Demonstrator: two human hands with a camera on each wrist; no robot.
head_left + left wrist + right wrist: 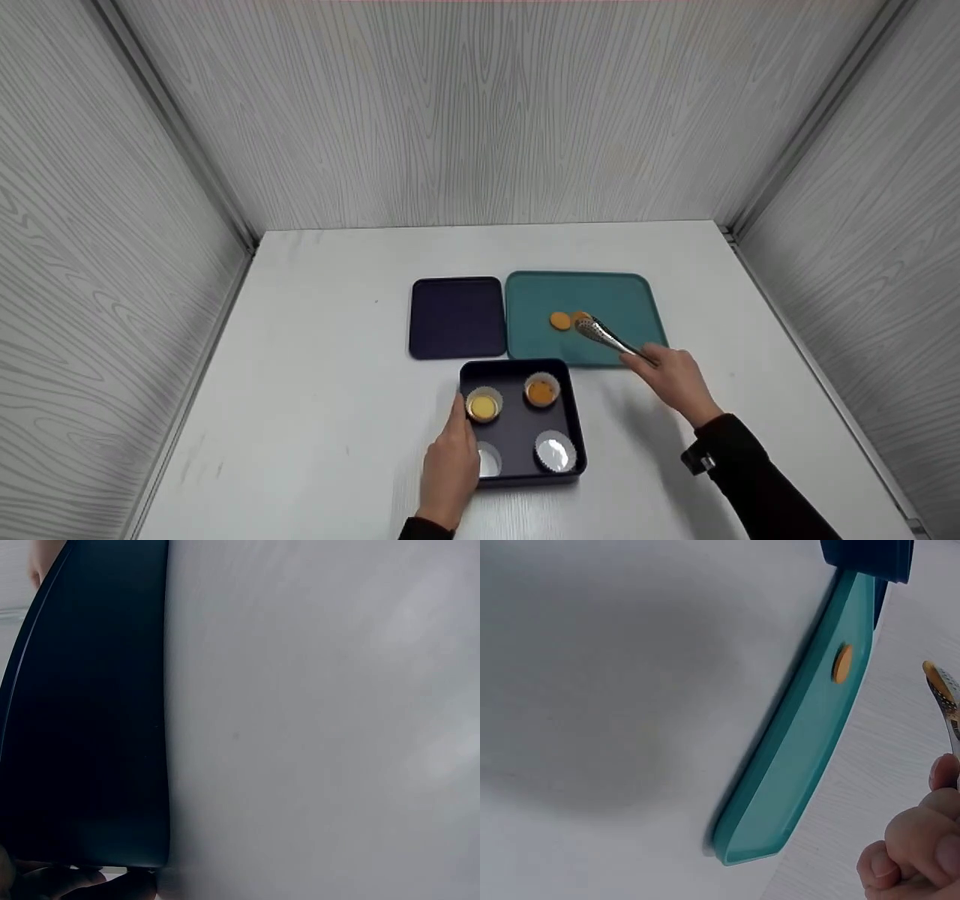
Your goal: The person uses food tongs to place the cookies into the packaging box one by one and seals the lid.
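Observation:
My right hand grips metal tongs, whose perforated tips pinch an orange disc over the teal tray. Another orange disc lies on that tray. Held at its left wall by my left hand is a dark square box. Inside, a cupcake liner at the left has a yellow disc in it. At the back right, a second liner contains an orange disc. A bare liner sits front right; another bare liner is partly hidden by my left hand.
A dark flat square tray lies behind the box, side by side with the teal tray. Everything stands on a white table closed in by a back panel and side panels with grey wood grain.

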